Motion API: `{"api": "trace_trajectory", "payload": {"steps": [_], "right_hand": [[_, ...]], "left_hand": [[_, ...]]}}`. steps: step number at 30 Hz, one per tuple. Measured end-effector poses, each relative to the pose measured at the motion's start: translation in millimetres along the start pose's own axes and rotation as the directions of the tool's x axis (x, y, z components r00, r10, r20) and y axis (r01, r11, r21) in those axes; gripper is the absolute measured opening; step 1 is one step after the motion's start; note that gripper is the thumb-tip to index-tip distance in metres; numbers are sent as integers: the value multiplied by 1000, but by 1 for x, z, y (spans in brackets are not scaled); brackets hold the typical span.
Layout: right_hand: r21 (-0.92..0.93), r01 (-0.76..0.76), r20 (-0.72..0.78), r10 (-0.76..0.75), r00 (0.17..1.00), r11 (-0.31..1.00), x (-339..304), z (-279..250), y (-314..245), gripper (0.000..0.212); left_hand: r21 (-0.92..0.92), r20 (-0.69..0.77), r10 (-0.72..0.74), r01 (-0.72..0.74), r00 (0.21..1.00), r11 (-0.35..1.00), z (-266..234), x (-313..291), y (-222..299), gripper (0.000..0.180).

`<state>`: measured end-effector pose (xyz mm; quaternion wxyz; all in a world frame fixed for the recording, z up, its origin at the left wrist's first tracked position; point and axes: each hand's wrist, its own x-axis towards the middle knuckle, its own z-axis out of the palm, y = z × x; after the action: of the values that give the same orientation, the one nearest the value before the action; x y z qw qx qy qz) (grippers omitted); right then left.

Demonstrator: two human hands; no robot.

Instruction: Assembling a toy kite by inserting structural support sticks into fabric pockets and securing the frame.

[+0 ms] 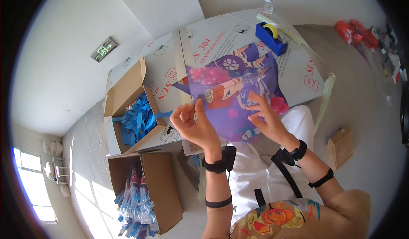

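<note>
Tabletop (294,71) partly hidden by purple sheet (226,115); left hand (194,126) pinches its edge, right hand (267,120) spread.

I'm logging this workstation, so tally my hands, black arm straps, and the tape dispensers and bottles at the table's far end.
Hands: 2 (left hand, right hand)
Arm straps: 4
Tape dispensers: 1
Bottles: 1
Total: 8
</note>
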<state>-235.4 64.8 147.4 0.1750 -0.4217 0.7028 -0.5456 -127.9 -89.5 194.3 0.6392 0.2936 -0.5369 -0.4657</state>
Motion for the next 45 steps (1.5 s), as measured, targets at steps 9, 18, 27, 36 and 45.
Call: {"api": "trace_trajectory", "payload": {"steps": [9, 18, 27, 36, 45], "right_hand": [[895, 71, -96, 35, 995, 440, 0, 10, -83, 56], [498, 152, -473, 121, 872, 854, -48, 52, 74, 34], [835, -321, -102, 698, 708, 447, -114, -37, 121, 47], [-270, -24, 26, 32, 999, 963, -87, -25, 105, 57], [-285, 172, 125, -141, 982, 943, -70, -12, 115, 42]], "left_hand": [[-189, 841, 451, -618, 300, 763, 59, -25, 138, 28], [-302, 944, 305, -714, -129, 632, 70, -88, 35, 24], [-154, 982, 45, -651, -181, 743, 12, -137, -112, 20], [203, 976, -130, -520, 173, 830, -16, -147, -98, 29], [371, 928, -295, -637, 228, 675, -36, -157, -66, 48]]}}
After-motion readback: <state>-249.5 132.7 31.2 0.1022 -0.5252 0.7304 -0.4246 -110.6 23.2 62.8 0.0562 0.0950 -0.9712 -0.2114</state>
